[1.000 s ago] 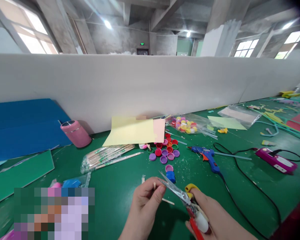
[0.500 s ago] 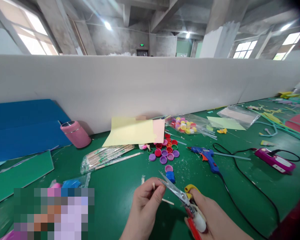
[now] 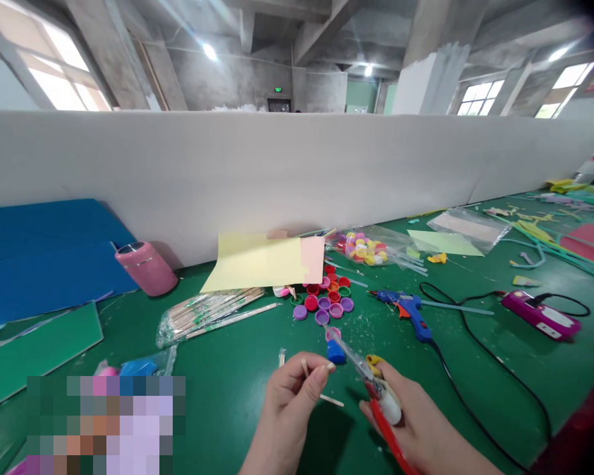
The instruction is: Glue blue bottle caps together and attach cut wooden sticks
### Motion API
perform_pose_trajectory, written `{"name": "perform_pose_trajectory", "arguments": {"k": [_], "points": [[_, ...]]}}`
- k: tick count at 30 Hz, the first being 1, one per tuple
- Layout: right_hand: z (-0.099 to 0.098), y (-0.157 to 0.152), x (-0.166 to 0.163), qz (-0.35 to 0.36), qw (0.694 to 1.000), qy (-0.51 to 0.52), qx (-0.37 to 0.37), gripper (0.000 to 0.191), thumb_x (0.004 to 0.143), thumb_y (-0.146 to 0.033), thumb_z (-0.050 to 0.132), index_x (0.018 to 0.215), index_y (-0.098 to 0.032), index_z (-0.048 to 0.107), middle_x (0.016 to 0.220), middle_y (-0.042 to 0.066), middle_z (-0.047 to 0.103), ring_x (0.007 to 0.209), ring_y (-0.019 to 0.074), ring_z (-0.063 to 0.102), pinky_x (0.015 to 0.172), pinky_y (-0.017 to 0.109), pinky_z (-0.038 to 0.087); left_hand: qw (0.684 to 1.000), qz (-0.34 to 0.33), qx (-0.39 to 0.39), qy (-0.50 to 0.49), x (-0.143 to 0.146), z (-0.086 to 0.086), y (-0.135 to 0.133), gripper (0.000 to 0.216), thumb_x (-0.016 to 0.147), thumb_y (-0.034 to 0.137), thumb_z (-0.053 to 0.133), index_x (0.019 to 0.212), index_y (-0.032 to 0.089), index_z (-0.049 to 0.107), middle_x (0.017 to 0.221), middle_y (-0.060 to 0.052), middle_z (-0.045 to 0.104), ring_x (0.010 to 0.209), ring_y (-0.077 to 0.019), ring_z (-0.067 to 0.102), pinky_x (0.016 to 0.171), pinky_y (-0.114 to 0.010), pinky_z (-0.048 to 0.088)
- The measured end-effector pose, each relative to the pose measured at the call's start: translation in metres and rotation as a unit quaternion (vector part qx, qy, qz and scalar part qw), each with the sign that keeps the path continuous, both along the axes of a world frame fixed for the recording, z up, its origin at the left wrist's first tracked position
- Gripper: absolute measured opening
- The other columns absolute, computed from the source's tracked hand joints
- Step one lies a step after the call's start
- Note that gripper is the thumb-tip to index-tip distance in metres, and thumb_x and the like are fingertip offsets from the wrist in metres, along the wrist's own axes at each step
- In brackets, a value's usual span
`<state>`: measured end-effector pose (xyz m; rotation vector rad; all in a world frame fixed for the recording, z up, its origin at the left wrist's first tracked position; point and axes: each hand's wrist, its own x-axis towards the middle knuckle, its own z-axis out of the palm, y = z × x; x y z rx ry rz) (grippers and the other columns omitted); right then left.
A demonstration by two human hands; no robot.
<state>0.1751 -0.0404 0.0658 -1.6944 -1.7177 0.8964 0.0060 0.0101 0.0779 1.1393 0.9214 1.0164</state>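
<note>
My left hand [image 3: 294, 406] pinches a thin wooden stick [image 3: 305, 368] between thumb and forefinger; part of it is hidden by the fingers. Scissors [image 3: 356, 359] with red and yellow handles are gripped in my right hand [image 3: 416, 412]. Their blades are together and point up and left, just right of my left fingertips and apart from them. A blue cap [image 3: 335, 352] stands behind the blades, with a pink cap [image 3: 333, 334] beyond it. Another piece of wooden stick [image 3: 332, 400] shows on the green table beside my left hand.
Several coloured bottle caps [image 3: 334, 297] cluster ahead, near yellow paper [image 3: 257, 262] and a bag of wooden sticks [image 3: 212, 313]. A blue glue gun [image 3: 416, 316] lies to the right, its black cable [image 3: 455, 389] running toward me. A pink cylinder [image 3: 151, 272] stands left by the white partition [image 3: 228, 171].
The scissors have moved right, away from my left fingertips, and their blades have come together. My left hand stays almost in place, still pinching the stick.
</note>
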Motion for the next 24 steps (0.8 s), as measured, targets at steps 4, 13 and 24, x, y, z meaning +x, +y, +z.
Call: {"name": "perform_pose_trajectory", "arguments": {"k": [4,13,24], "points": [[0.006,0.001,0.001,-0.011,1.0,0.009,0.02,0.016,0.072,-0.031,0.053,0.078,-0.022,0.041,0.062,-0.004,0.046,0.051,0.0127,0.042,0.047,0.021,0.037,1.0,-0.006,-0.014,0.001,0.001,0.0,0.001,0.023,0.073,0.038,0.058,0.069,0.016,0.062,0.057,0.003,0.041,0.055,-0.0103,0.031,0.052,-0.023,0.025],[0.012,-0.006,0.008,0.036,0.999,-0.029,-0.009,0.021,0.07,-0.032,0.056,0.08,-0.023,0.041,0.069,-0.001,0.054,0.055,0.0138,0.045,0.05,0.022,0.038,1.0,-0.009,-0.018,-0.007,-0.001,-0.002,0.002,0.021,0.077,0.035,0.054,0.069,0.016,0.059,0.056,0.004,0.035,0.054,-0.0097,0.026,0.05,-0.022,0.022],[0.012,-0.009,0.012,0.045,0.996,-0.072,-0.028,0.025,0.066,-0.033,0.058,0.08,-0.024,0.04,0.072,-0.002,0.057,0.056,0.014,0.042,0.05,0.023,0.034,0.998,-0.055,0.004,-0.011,-0.008,-0.007,0.007,0.019,0.079,0.032,0.052,0.07,0.017,0.059,0.059,0.004,0.039,0.057,-0.009,0.029,0.053,-0.02,0.025]]}}
